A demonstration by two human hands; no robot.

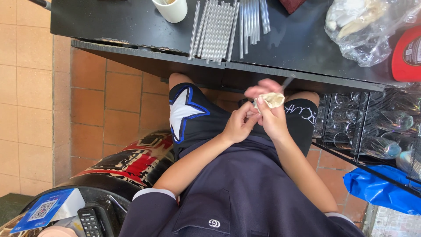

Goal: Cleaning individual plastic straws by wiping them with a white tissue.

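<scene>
A person sits on a stool and looks down at their own lap, in the middle of the frame. The left hand (239, 125) has its fingers curled and pressed together, and the tips touch the bottom of a small pale lump (272, 100) that looks like dough or a wrapper. The right hand (269, 112) holds that lump from behind, with its fingers pinching the edge; the fingertips at the top are blurry. A thin grey stick (287, 82) pokes up just above the lump, and I cannot tell which fingers hold it. It looks like the person is in the middle of shaping or filling the lump. Going on would call for a soft, steady pinch so it does not tear or drop. At the top of the frame is a black table (131, 22) with a row of clear tubes (217, 28), a white cup (173, 9) and a clear plastic bag (364, 26). At the right edge are racks of glass jars (364, 127).
</scene>
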